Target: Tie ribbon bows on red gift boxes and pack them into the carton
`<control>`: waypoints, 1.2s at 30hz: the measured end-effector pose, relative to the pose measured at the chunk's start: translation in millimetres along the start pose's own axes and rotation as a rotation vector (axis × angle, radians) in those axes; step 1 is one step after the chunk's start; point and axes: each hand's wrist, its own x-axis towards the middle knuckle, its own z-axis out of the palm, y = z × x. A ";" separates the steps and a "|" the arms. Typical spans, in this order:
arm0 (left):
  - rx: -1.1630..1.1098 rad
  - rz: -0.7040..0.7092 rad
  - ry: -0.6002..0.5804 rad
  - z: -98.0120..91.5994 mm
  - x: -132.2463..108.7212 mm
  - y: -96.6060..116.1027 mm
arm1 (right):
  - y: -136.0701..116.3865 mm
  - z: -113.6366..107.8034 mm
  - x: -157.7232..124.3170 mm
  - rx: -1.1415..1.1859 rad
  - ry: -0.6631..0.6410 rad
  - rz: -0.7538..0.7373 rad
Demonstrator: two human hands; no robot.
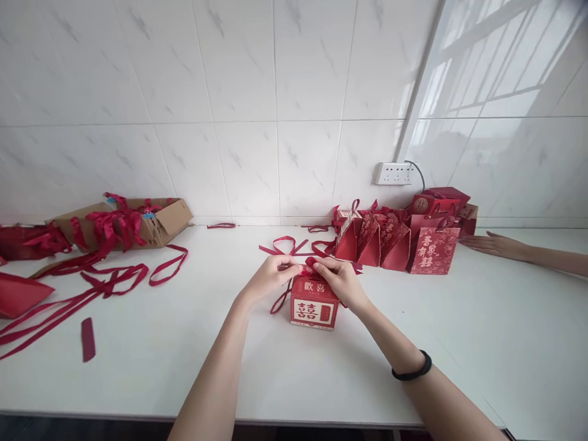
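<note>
A small red gift box [314,311] with white Chinese characters stands upright on the white table in front of me. A dark red ribbon [310,264] is gathered at its top, with a loop hanging by the box's left side. My left hand [274,273] pinches the ribbon at the top left of the box. From the other side, my right hand [339,279] pinches the same ribbon between thumb and fingers. Both hands are closed and nearly touch each other above the lid. The exact shape of the knot is partly hidden by my fingers.
A cardboard box [172,217] draped with ribbons stands at the back left, near loose ribbons [133,278]. Several red gift boxes [395,239] and a bag [434,251] line the back right. Another person's hand [498,245] rests beyond them. A power strip [394,174] is against the wall.
</note>
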 end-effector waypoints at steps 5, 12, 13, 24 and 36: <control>0.202 0.010 -0.152 -3.9 3.3 27.7 | -1.5 1.4 1.9 0.027 0.024 0.039; 0.431 0.050 -0.178 -5.8 23.0 58.6 | -2.0 0.6 2.6 0.123 -0.044 0.064; 0.436 0.075 -0.173 -6.0 25.9 58.2 | -2.2 0.3 2.7 0.121 -0.058 0.060; 0.085 0.169 0.228 12.9 34.1 -18.9 | -5.2 -0.3 1.1 0.149 -0.045 0.099; 0.022 0.183 0.297 25.4 32.3 -18.8 | -0.6 -1.4 2.3 0.085 -0.046 0.046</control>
